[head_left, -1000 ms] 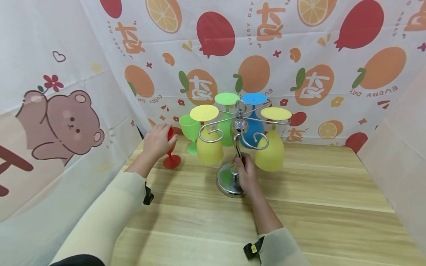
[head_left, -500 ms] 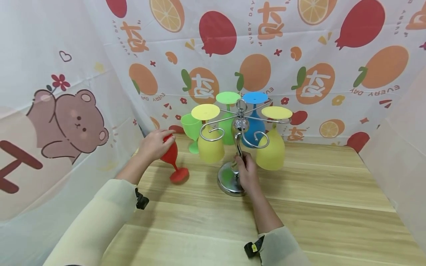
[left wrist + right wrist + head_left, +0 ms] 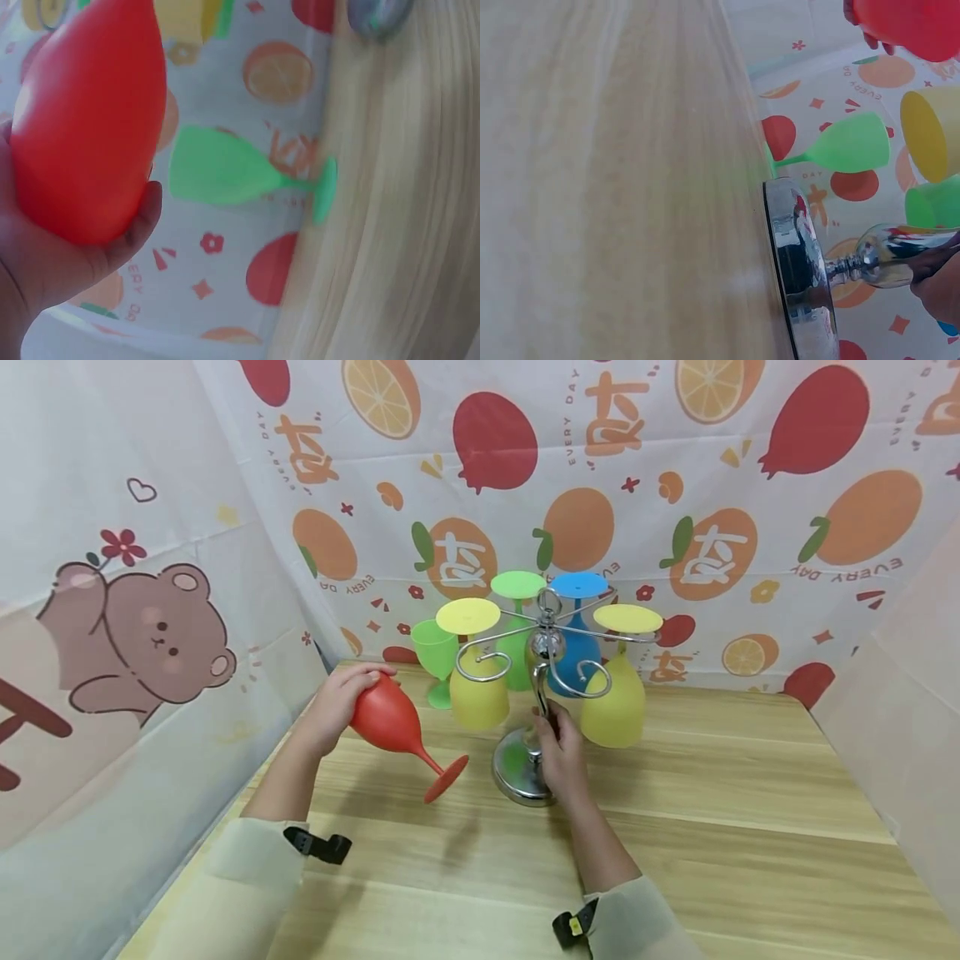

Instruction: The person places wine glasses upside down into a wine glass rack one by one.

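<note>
My left hand (image 3: 333, 706) grips a red goblet (image 3: 387, 717) by its bowl, near the rim. The goblet is tilted above the table, its foot pointing down and to the right; in the left wrist view the thumb and palm lie round the red bowl (image 3: 90, 127). My right hand (image 3: 562, 753) holds the stem of a chrome glass rack (image 3: 546, 643) just above its round base (image 3: 517, 768). From the rack's arms hang upside-down goblets: two yellow ones (image 3: 480, 697), a green one (image 3: 517, 664) and a blue one (image 3: 577, 652). Two curled hooks at the front hold no goblet.
A light green goblet (image 3: 437, 647) stands upright on the wooden table (image 3: 712, 827), behind and left of the rack. Fruit-printed cloth (image 3: 577, 443) hangs at the back, and a bear-printed cloth (image 3: 165, 635) is on the left.
My left hand has lifted the red goblet off the table and tilted it, its foot swinging right toward the rack. My right hand stays on the rack's stem.
</note>
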Demonstrator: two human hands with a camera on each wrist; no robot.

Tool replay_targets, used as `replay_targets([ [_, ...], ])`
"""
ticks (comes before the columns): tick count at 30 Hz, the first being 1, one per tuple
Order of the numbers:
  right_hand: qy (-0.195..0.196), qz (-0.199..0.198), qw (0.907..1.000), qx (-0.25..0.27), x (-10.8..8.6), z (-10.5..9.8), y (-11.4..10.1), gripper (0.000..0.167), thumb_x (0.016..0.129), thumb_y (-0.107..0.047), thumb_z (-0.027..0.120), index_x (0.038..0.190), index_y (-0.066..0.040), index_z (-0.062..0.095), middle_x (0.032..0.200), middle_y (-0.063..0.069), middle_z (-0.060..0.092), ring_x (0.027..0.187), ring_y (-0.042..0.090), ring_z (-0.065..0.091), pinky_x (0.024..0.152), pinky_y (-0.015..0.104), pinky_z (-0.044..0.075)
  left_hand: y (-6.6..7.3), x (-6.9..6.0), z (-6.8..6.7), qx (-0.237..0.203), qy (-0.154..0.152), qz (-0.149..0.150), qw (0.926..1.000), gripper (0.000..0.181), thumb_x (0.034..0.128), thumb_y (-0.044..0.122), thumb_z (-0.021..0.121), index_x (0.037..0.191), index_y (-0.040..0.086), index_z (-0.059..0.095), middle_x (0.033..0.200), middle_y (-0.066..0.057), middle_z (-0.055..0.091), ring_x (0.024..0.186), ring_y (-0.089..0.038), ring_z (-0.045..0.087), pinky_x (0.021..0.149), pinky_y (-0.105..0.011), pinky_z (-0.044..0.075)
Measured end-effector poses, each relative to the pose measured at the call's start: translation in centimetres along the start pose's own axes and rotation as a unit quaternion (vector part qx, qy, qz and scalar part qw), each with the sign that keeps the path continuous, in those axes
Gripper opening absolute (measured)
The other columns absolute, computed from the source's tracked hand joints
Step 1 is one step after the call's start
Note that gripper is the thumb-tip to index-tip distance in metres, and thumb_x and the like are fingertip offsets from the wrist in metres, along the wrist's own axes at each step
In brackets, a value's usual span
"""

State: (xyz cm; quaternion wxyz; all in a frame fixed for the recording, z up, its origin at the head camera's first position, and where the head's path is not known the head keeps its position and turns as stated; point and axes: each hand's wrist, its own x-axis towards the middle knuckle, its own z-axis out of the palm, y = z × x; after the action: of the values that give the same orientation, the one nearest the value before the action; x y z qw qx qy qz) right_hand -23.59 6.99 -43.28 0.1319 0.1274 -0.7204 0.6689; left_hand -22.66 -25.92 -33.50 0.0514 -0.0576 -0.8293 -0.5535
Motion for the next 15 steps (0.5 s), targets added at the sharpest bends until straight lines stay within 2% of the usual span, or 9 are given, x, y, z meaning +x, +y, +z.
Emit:
replay_targets([
  [4,-0.007,0.007,0.9999,0.008,0.1,-0.1,-0.1,0.037,0.105,-0.021,0.047,0.14,-0.008,0.051,0.13,0.016,0.061,0.117,0.027,0.057,0.1,0.044,0.047,0.2,-0.9,1.2,-0.106,-0.018,0.001,0.9942,0.028,0.1037,0.031,0.041,0.115,0.021,0.064,0.114,0.001,0.067,0.102,-0.016,0.062,0.078,-0.031,0.058],
  [7,-0.009,0.008,0.9999,0.011,0.2,0.0,-0.4,0.04,0.105,-0.015,0.045,0.144,-0.011,0.046,0.134,0.018,0.058,0.124,0.028,0.055,0.104,0.046,0.045,0.3,-1.4,2.1,-0.162,-0.027,0.0,0.9864,0.028,0.1044,0.03,0.038,0.115,0.018,0.061,0.112,0.003,0.066,0.102,-0.016,0.063,0.079,-0.031,0.058],
  [12,-0.012,0.005,0.9999,-0.002,0.2,0.1,-1.0,0.048,0.103,-0.009,0.043,0.15,-0.015,0.039,0.15,0.008,0.045,0.137,0.022,0.044,0.114,0.042,0.037,0.2,-2.0,3.4,-0.217,-0.016,-0.013,0.9758,0.031,0.1046,0.03,0.034,0.115,0.016,0.06,0.115,0.005,0.061,0.102,-0.018,0.061,0.078,-0.031,0.058],
  [15,-0.008,-0.005,0.9999,-0.006,0.2,0.2,-1.4,0.049,0.103,-0.008,0.043,0.151,-0.016,0.039,0.154,0.002,0.039,0.14,0.02,0.04,0.115,0.041,0.035,0.3,-2.3,4.0,-0.239,-0.019,-0.018,0.9707,0.032,0.1047,0.031,0.032,0.116,0.016,0.058,0.119,0.003,0.057,0.102,-0.019,0.061,0.078,-0.033,0.059],
])
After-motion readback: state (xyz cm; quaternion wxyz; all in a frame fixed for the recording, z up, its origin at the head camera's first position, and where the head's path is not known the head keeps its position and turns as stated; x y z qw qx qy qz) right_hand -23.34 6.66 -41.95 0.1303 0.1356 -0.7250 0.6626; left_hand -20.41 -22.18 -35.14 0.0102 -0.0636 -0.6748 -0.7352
